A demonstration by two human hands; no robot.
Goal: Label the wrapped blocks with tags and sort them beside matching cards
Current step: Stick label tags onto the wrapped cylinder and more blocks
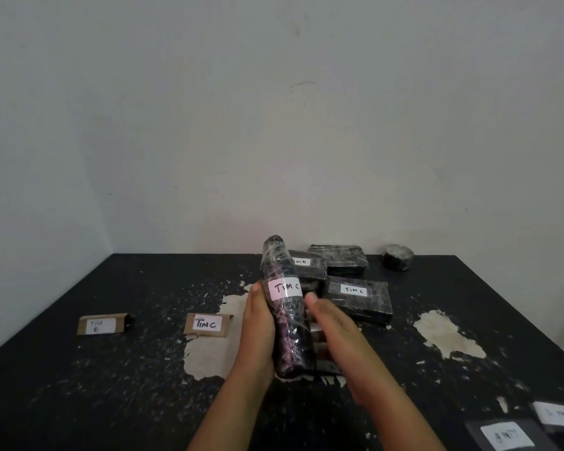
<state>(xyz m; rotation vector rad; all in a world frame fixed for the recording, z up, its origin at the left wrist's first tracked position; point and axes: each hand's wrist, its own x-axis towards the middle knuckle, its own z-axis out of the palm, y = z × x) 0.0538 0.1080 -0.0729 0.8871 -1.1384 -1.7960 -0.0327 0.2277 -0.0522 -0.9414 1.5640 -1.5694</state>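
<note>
Both my hands hold one black plastic-wrapped block (288, 320) on edge above the table; it carries a white tag reading "TIM C". My left hand (258, 330) grips its left side and my right hand (331, 327) grips its right side. A cardboard card marked "TIM C" (208, 324) lies to the left of my hands, and a card marked "TIM B" (101, 324) lies farther left. Behind the held block sit a block tagged "TIM B" (308, 266), a block tagged "TIM C" (358, 299) and an untagged wrapped block (339, 259).
The black table (79, 385) has worn pale patches (446, 336). A dark tape roll (398, 257) stands at the back right near the wall. At the front right corner lie white tags on dark backing (508, 436).
</note>
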